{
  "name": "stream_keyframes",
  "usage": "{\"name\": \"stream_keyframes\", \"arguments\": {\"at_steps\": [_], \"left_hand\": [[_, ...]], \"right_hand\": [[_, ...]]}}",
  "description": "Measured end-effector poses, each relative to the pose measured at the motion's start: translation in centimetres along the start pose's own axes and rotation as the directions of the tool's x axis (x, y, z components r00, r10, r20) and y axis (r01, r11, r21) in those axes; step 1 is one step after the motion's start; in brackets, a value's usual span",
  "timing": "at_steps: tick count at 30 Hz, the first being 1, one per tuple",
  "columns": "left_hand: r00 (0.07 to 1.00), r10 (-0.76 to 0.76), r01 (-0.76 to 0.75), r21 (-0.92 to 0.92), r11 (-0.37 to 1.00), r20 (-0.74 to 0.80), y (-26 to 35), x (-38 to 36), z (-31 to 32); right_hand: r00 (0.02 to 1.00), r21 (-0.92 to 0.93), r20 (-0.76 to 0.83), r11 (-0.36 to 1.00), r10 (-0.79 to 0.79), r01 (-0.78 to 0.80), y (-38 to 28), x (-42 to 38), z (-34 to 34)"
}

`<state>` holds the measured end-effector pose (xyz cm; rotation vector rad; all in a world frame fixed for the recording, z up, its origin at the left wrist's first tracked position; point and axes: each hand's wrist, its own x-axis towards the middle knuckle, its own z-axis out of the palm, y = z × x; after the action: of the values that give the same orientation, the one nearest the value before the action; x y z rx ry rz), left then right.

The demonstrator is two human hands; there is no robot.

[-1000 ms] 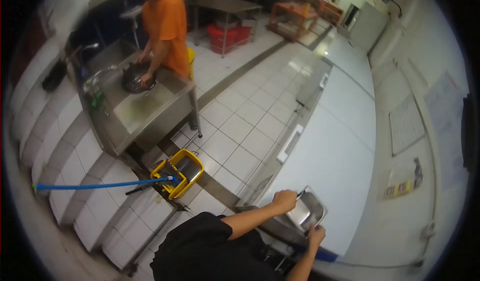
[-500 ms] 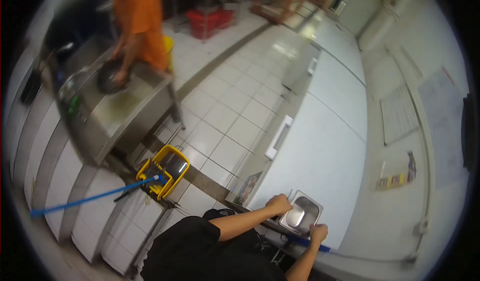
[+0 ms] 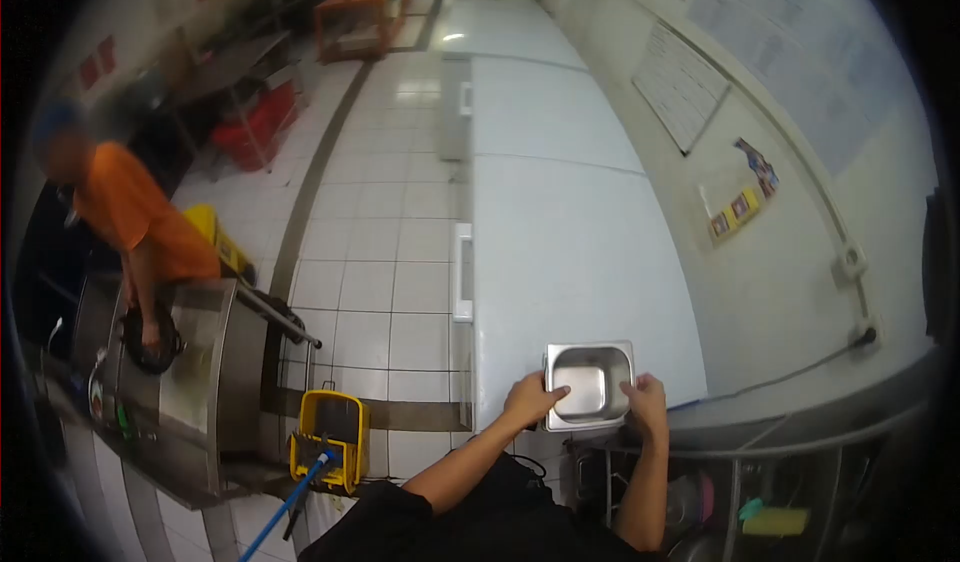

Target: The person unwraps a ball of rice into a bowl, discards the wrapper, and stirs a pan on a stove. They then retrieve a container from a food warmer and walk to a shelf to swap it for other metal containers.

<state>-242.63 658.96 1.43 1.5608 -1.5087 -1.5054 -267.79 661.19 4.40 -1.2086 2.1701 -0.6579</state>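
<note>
A small, deep stainless steel food pan (image 3: 590,385) is between my two hands over the near end of a white freezer lid (image 3: 580,262). Its inside faces up at me, and I see nothing in it. My left hand (image 3: 532,400) grips the left rim, thumb over the edge and the other fingers largely hidden. On the opposite side, my right hand (image 3: 645,402) is closed around the right rim with its thumb reaching inside. Whether the pan's base touches the lid cannot be made out.
At left a person in an orange shirt (image 3: 150,207) handles a dark round pan (image 3: 152,340) in a steel sink (image 3: 235,382). A yellow mop bucket (image 3: 358,442) with a blue handle (image 3: 275,522) stands on the tiles. A rack (image 3: 738,492) is at lower right.
The view has swung to the right. The pan has turned and moved slightly up the lid with both hands still on it. The person in orange now bends over the sink.
</note>
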Motion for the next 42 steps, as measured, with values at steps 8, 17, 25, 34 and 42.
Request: {"name": "stream_keyframes", "arguments": {"at_steps": [8,17,25,34,42], "left_hand": [[0.982,-0.083,0.015,-0.371,0.928,-0.168,2.5,-2.4,-6.9],[0.861,-0.237,-0.061,-0.553,0.831,-0.451,-2.9,-4.1,-11.4],[0.976,-0.042,-0.062,-0.457,0.887,-0.212,-3.4,-0.3,-9.4],[0.997,0.045,-0.064,-0.365,0.929,-0.061,2.7,0.3,-1.7],[0.978,0.154,-0.200,-0.405,0.892,-0.144,2.9,-5.6,1.6]], "right_hand": [[0.999,0.062,-0.038,0.998,-0.012,0.014,4.1,0.4,-0.6],[0.997,0.503,0.000,0.862,-0.073,0.063,8.9,-1.1,7.7],[0.944,0.786,-0.295,0.599,0.149,0.151,5.3,-22.5,-13.3],[-0.180,-0.274,-0.949,0.958,-0.257,0.078,0.2,-44.4,-29.3],[0.435,-0.749,-0.332,-0.047,-0.837,-0.661,6.4,-39.6,-45.2]]}}
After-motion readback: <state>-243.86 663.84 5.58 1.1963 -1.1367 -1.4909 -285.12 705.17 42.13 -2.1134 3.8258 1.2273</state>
